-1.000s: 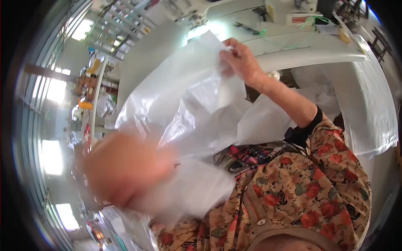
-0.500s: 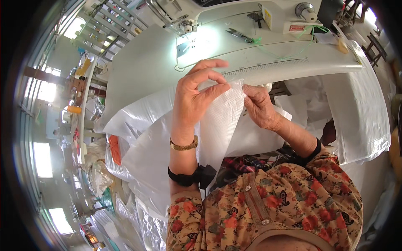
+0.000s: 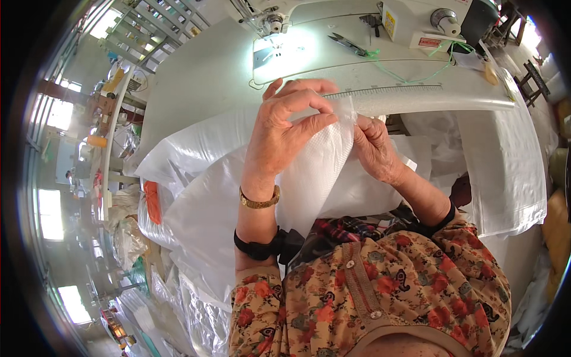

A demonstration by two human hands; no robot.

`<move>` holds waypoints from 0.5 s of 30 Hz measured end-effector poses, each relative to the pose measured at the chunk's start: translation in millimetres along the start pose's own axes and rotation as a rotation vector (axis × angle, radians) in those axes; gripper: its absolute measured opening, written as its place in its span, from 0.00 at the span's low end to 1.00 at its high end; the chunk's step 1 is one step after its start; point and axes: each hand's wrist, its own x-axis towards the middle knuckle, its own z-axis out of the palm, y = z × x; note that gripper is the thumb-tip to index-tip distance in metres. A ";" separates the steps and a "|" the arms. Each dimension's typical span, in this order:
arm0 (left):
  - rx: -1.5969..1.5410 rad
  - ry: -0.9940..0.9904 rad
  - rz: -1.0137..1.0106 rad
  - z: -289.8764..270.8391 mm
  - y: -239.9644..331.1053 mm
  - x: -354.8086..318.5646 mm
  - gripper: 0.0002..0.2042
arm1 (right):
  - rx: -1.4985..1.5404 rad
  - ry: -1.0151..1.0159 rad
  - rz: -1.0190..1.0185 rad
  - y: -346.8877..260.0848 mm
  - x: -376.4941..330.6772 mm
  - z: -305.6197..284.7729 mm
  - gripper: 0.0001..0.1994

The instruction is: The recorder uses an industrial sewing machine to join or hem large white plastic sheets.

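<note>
A white, translucent woven plastic sheet [image 3: 312, 163] hangs from both my hands in front of the table edge and spreads down to the left. My left hand [image 3: 285, 128], with a gold watch at its wrist, pinches the sheet near its upper corner between thumb and forefinger. Its other fingers are raised and slightly blurred. Close by on the right, my right hand [image 3: 379, 152] grips the sheet's edge, fingers curled inward. What lies under those fingertips is hidden. Beyond the hands, a lamp lights the needle area of a sewing machine [image 3: 275, 25].
Thread snips [image 3: 347, 44] tied to a green cord [image 3: 410, 78] lie on the sewing table [image 3: 202, 89]. A ruler scale [image 3: 395, 88] runs along its front. Folded white plastic sheets [image 3: 505, 172] hang at the right. An orange bundle [image 3: 152, 202] sits at the left among plastic.
The view has shifted slightly. The sheet's upper corner now stands higher above my left fingertips, and the raised fingers of my left hand have moved. Both hands keep their hold.
</note>
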 end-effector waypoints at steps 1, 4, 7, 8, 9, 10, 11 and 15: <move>0.042 -0.024 -0.050 -0.3 2.1 0.4 0.07 | 0.020 -0.020 0.012 0.6 -0.5 -0.9 0.13; 0.055 0.005 -0.079 1.7 5.5 0.9 0.07 | -0.041 -0.145 0.036 8.2 -3.8 -13.6 0.12; -0.242 0.034 -0.195 6.6 -0.3 -5.8 0.07 | -0.179 -0.276 0.006 1.2 1.2 -20.9 0.12; -0.242 0.038 -0.196 7.1 -0.3 -6.4 0.07 | -0.237 -0.301 -0.038 -4.4 3.4 -21.8 0.13; -0.253 0.048 -0.177 8.3 -0.8 -5.9 0.07 | -0.239 -0.303 -0.037 -7.4 4.8 -22.1 0.13; -0.263 0.058 -0.158 9.6 -1.2 -5.6 0.06 | -0.238 -0.247 -0.051 -9.9 6.1 -21.7 0.14; -0.266 0.060 -0.158 11.2 -1.4 -5.7 0.06 | -0.236 -0.192 -0.066 -12.5 7.4 -21.3 0.15; -0.231 0.102 -0.179 14.5 -0.5 -6.8 0.07 | -0.067 -0.056 0.010 -21.8 11.3 -16.8 0.17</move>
